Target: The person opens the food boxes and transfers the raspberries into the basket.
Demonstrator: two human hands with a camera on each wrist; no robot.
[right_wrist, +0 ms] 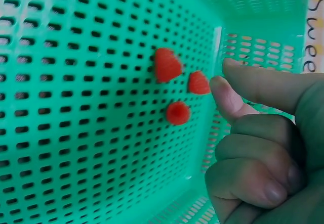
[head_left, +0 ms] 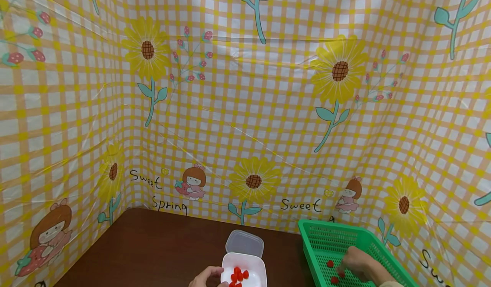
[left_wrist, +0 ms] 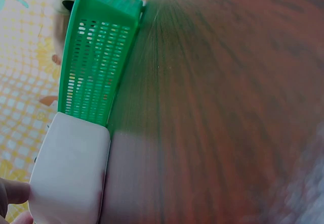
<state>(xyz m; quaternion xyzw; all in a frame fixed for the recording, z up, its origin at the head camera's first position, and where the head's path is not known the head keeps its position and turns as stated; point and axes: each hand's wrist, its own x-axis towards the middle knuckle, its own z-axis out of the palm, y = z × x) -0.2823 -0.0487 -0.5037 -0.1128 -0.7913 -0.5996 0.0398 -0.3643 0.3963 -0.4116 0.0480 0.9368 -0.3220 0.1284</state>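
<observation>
Brown tabletop walled by checked floral sheeting. Six o'clock: left hand pinching white box containing red pieces. Five o'clock: green basket; right hand curled, nothing visibly held, beside three more.

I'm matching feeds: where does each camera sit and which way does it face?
Head: worn there, facing forward and down; left hand, right hand show.
Left wrist: worn there, facing across the table past the white container; left fingers, right arm show.
Right wrist: worn there, facing into the green basket; right hand shows.
Head and right wrist share red pieces.
</observation>
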